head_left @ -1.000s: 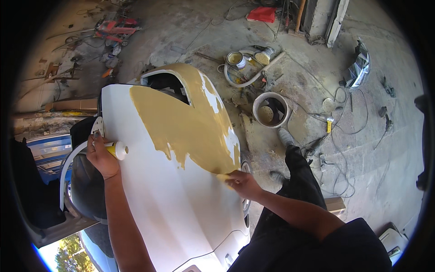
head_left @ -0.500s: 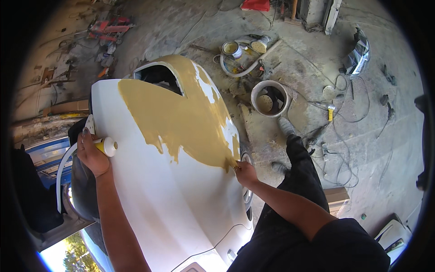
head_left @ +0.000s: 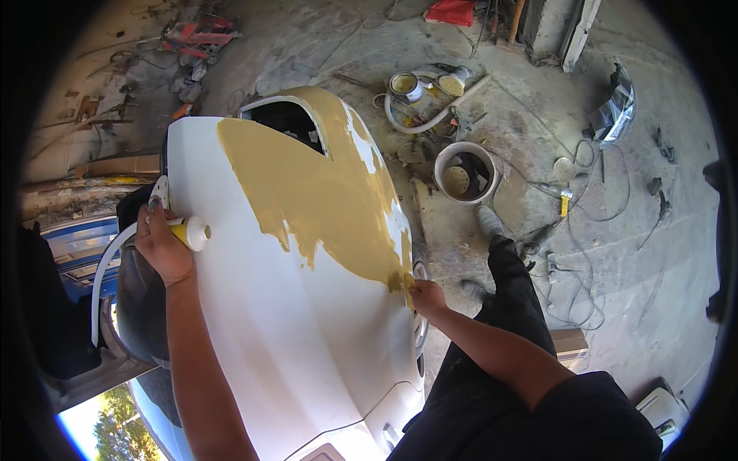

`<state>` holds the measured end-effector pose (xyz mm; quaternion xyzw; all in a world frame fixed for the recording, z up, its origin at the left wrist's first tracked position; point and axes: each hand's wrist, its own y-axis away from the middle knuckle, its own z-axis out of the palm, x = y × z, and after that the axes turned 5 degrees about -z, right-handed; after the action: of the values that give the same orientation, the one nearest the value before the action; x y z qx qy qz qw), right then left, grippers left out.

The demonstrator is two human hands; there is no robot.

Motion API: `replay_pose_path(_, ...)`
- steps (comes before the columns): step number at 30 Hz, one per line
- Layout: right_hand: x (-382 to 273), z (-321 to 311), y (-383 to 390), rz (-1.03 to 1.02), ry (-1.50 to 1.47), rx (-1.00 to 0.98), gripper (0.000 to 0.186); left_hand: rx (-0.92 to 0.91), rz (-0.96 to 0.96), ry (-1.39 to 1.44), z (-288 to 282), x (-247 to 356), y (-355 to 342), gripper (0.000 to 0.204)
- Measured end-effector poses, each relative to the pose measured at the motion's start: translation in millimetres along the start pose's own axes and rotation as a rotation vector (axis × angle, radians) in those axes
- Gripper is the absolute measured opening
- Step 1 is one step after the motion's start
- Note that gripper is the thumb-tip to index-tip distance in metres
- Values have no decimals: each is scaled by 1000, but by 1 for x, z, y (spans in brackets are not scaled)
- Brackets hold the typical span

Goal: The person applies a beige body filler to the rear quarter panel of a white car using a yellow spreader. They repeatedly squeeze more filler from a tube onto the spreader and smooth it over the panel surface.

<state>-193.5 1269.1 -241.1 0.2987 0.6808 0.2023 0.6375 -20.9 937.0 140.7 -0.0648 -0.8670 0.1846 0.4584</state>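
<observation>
My left hand (head_left: 165, 250) is closed around a yellow-and-white cylinder (head_left: 197, 233) with a small tan tip. A white plate with holes (head_left: 159, 190) shows beside its fingertips; whether the two are joined I cannot tell. My right hand (head_left: 427, 298) is closed at the panel's right edge, where the tan coat narrows. Its fingers hide what they grip, if anything. Between my arms lies a white car's rear side panel (head_left: 300, 346). Tan filler (head_left: 315, 203) covers its far part, with ragged edges and bare white patches. A dark opening (head_left: 286, 125) cuts through the far end.
On the floor to the right stand a round bucket (head_left: 438, 180) and, beyond it, an open can (head_left: 403, 87) next to a sander (head_left: 453, 80) and a thick hose. Cables (head_left: 588, 265) trail further right. A clear lamp unit (head_left: 615, 111) lies near the far right.
The car and floor sit slightly higher and further right in view. My left hand rises with the cylinder in the picture. My right hand shifts slightly right, staying at the panel's edge.
</observation>
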Motion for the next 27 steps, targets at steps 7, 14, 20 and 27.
replay_pose_path(7, 8, 35, -20, -170, -291, -38, 22, -36, 145, -73, 5, -1, -2, 27)
replay_pose_path(14, 9, 16, -10, 111, -481, -6, 20, 18, 42, -12, 7, 3, 3, 26)
replay_pose_path(20, -50, 42, 30, -283, 78, 204, 22, -24, 101, -64, 7, -3, 4, 27)
replay_pose_path(27, -4, 4, 42, -177, -255, 17, 26, 4, -45, 57, 11, 7, 6, 27)
